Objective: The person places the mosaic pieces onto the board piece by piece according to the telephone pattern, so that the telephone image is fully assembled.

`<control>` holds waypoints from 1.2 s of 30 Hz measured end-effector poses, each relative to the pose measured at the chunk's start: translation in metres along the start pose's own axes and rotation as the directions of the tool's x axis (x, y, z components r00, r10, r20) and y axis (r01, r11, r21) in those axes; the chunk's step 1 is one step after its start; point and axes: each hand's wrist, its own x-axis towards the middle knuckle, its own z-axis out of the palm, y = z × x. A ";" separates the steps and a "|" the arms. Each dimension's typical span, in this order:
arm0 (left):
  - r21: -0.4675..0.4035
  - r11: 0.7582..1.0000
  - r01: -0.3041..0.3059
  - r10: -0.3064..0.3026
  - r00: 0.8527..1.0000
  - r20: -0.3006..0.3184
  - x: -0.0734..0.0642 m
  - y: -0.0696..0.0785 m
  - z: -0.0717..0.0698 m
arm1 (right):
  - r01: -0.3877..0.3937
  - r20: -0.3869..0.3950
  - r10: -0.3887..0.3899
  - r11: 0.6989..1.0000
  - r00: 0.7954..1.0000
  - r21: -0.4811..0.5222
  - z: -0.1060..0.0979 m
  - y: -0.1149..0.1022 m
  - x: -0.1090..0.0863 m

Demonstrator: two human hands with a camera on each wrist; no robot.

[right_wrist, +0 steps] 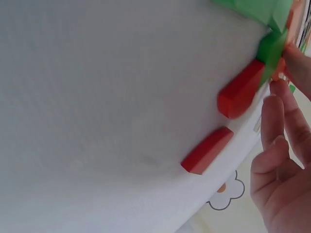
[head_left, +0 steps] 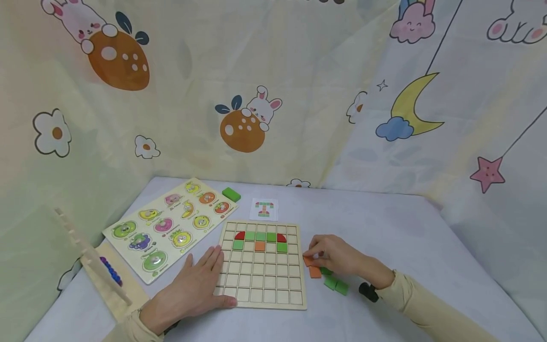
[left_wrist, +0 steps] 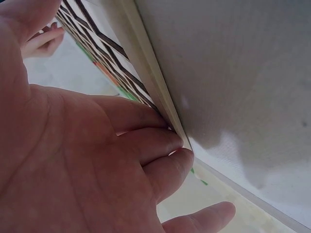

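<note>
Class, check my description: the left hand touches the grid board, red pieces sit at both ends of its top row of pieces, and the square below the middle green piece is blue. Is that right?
Not quite: the square below the middle green piece is orange, not blue, as the head view shows.

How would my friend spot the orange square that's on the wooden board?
On the white table, find the wooden grid board by the left hand. Near its far end is a row of red and green tiles; the orange square sits just in front of the middle green tile. It's the only orange piece set in the grid.
</note>
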 end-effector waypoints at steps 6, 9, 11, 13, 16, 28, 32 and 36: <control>0.007 1.000 -0.007 0.007 1.000 -0.003 0.000 0.000 -0.001 | -0.024 0.018 0.024 1.000 1.000 -0.015 0.001 0.002 0.002; 0.007 1.000 -0.008 0.008 1.000 -0.002 0.000 0.000 -0.001 | -0.040 0.018 0.040 0.999 0.999 -0.022 0.002 0.002 0.003; 0.007 1.000 -0.008 0.008 1.000 -0.003 0.000 0.000 -0.001 | -0.046 0.015 0.047 0.999 0.999 -0.022 0.003 0.002 0.003; 0.007 1.000 -0.008 0.008 1.000 -0.003 0.000 0.000 -0.001 | -0.042 0.008 0.042 0.999 0.999 -0.024 0.003 0.002 0.002; 0.004 1.000 -0.007 0.007 1.000 -0.002 0.000 0.000 -0.001 | -0.039 -0.001 0.039 0.999 0.999 -0.024 0.003 0.002 0.001; -0.008 1.000 0.000 0.000 1.000 0.013 0.001 -0.001 0.000 | -0.030 -0.019 0.031 0.996 0.999 0.080 0.000 -0.009 0.003; -0.010 1.000 -0.001 0.001 1.000 0.012 0.001 -0.001 0.001 | 0.001 -0.028 0.002 0.995 1.000 0.100 0.004 -0.020 0.010; -0.008 1.000 0.000 0.000 1.000 0.009 0.000 -0.001 0.001 | 0.015 -0.041 -0.011 0.995 0.999 0.097 0.011 -0.031 0.022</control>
